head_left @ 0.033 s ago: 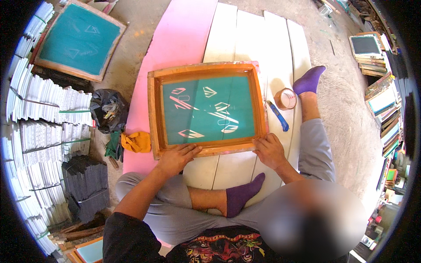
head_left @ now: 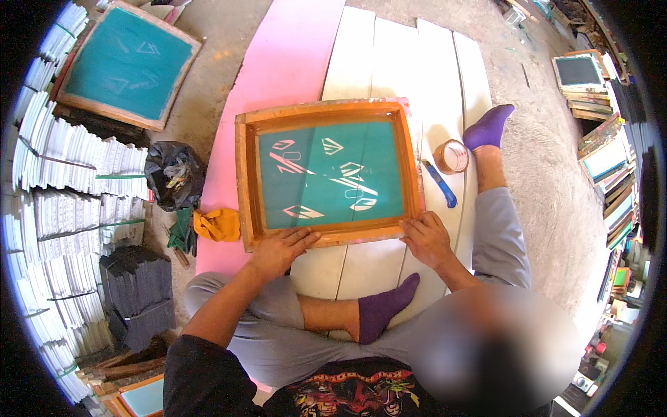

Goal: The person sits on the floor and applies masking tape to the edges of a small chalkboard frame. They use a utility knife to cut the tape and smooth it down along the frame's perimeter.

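A screen-printing frame (head_left: 243, 174) of brown wood lies in front of me on the boards. Its green mesh (head_left: 313, 187) carries pale angular shapes. My left hand (head_left: 280, 251) holds the near rail toward its left end, fingers laid over the wood and thumb hidden. At the near right corner, my right hand (head_left: 426, 238) pinches the frame between bent fingers. Right of the frame lies a blue utility knife (head_left: 441, 185), apart from my hand. A roll of brown tape (head_left: 442, 161) sits just beyond the knife, close to my socked foot.
Pink and white boards (head_left: 285, 48) lie beneath the frame. An orange cloth (head_left: 217, 225) and a black plastic bag (head_left: 174, 182) are at left, beside stacks of white bundles (head_left: 76, 160). Another green screen (head_left: 128, 66) leans at far left. More frames (head_left: 604, 167) stand at right.
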